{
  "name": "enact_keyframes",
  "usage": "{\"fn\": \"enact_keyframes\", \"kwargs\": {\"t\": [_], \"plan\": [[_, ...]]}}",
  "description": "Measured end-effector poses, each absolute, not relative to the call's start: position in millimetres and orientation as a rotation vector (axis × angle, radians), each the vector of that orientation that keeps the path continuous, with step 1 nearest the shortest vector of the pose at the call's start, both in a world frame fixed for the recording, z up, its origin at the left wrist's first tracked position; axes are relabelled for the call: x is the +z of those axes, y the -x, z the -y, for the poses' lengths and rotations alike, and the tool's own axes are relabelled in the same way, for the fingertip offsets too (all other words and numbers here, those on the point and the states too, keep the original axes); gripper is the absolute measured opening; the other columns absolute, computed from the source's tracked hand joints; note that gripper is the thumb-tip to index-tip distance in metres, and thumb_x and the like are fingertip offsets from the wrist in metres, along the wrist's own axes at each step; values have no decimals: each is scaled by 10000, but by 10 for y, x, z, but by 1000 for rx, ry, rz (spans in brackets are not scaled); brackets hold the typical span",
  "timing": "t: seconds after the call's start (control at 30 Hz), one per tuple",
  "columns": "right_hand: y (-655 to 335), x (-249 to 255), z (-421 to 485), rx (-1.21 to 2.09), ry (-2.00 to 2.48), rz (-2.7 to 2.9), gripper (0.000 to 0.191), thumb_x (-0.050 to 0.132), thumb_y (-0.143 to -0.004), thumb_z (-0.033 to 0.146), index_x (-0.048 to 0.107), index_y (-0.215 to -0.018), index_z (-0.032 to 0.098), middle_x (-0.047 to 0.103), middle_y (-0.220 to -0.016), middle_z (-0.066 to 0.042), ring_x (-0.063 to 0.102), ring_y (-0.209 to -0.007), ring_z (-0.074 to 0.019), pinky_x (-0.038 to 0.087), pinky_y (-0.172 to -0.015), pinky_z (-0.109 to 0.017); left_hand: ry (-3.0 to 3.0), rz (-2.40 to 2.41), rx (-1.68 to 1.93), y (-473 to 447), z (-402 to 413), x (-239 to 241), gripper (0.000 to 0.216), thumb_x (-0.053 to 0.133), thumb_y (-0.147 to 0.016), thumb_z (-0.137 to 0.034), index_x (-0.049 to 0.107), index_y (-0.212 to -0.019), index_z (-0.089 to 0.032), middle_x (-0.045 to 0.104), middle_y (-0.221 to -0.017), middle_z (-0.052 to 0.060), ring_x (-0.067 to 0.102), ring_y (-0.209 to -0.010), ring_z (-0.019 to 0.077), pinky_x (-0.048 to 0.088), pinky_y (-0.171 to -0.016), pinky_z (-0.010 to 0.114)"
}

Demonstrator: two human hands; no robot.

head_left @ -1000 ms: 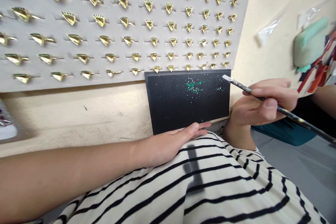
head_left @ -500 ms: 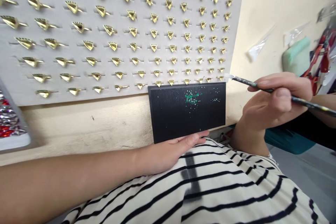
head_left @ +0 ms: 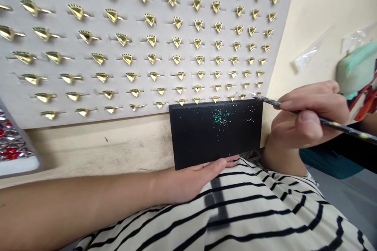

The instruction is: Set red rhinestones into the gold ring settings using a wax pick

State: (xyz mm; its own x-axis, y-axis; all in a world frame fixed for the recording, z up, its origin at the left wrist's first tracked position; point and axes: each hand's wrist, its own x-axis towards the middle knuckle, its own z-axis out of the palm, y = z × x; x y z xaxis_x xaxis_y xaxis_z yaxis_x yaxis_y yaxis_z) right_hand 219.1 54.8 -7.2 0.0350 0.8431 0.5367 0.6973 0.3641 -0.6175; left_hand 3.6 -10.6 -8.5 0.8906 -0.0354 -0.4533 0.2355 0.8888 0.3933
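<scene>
My right hand (head_left: pixel 306 119) is pinched on a thin dark pick-up stick (head_left: pixel 338 125), whose white tip points at the top right corner of a black ribbed tray (head_left: pixel 200 141). Tiny green and clear stones (head_left: pixel 222 116) lie scattered on the tray. My left hand (head_left: pixel 191 178) rests flat along the tray's near edge, fingers stretched out, empty. Above the tray lies a grey foam board (head_left: pixel 97 121) with several rows of gold fan-shaped ring settings (head_left: pixel 176 42) stuck in slots.
A white box with red and silver pieces (head_left: pixel 11 149) sits at the left edge. At the right lie a mint-green block (head_left: pixel 356 66), clear plastic bags (head_left: pixel 309 53) and a teal case (head_left: pixel 326 160). The beige tabletop (head_left: pixel 103 149) shows between board and arm.
The view shifted, so board and tray sit lower in the frame. The stick's tip stays by the tray's top right corner, slightly lower. My left hand kept its place at the tray edge.
</scene>
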Motion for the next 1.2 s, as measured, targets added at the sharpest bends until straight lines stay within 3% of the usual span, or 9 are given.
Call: {"fn": "enact_keyframes", "kwargs": {"t": [0.17, 0.27, 0.4, 0.53, 0.67, 0.87, 1.2], "plan": [[-2152, -111, -577, 178, 1354, 1636, 232, 364, -734, 252, 476, -554, 159, 429, -465, 62, 479, -500, -32, 332, -684, -326, -458, -434, -137, -61, 109, -111, 553, 160, -977, -568, 338, -1440, -323, 381, -1489, -133, 281, -1404, 44, 122, -1200, 171], [-2181, -117, -564, 157, 1376, 1671, 244, 357, -775, 262, 508, -604, 178, 470, -506, 68, 502, -543, -32, 353, -706, -334, -462, -431, -138, -64, 100, -102, 552, 155, -986, -547, 345, -1441, -299, 365, -1499, -127, 273, -1407, 41, 117, -1198, 160], [-2208, -106, -500, 16, 1388, 1951, 259, 354, -903, 356, 603, -940, 295, 648, -773, 110, 588, -700, -60, 359, -855, -386, -458, -434, -135, -48, 116, -105, 555, 158, -978, -568, 337, -1442, -321, 399, -1479, -127, 295, -1399, 49, 133, -1203, 181], [-2132, -51, -408, -3, 1532, 2117, 327, 340, -935, 226, 499, -1165, 397, 658, -831, 164, 600, -756, -33, 322, -996, -381, -476, -458, -148, -29, 126, -115, 549, 170, -958, -612, 349, -1424, -381, 437, -1447, -150, 294, -1402, 65, 110, -1217, 222], [-2058, 23, -369, 83, 1671, 2105, 323, 333, -931, 181, 529, -1125, 351, 635, -775, 139, 600, -798, -47, 280, -1053, -418, -487, -490, -168, -31, 118, -98, 548, 173, -956, -616, 389, -1402, -385, 451, -1437, -147, 302, -1399, 80, 93, -1221, 245], [-2000, 76, -379, 111, 1757, 2098, 278, 341, -934, 209, 566, -1050, 322, 587, -722, 89, 549, -879, -84, 307, -1011, -399, -440, -510, -151, -53, 135, -86, 557, 195, -949, -626, 400, -1399, -368, 492, -1411, -118, 352, -1376, 101, 137, -1215, 279], [-1847, 162, -404, 240, 1908, 2067, 210, 337, -939, 204, 521, -1019, 266, 625, -823, 96, 482, -963, -90, 301, -1038, -396, -450, -499, -150, -48, 111, -63, 560, 192, -960, -601, 408, -1403, -335, 447, -1451, -99, 321, -1398, 130, 114, -1221, 301]]}}
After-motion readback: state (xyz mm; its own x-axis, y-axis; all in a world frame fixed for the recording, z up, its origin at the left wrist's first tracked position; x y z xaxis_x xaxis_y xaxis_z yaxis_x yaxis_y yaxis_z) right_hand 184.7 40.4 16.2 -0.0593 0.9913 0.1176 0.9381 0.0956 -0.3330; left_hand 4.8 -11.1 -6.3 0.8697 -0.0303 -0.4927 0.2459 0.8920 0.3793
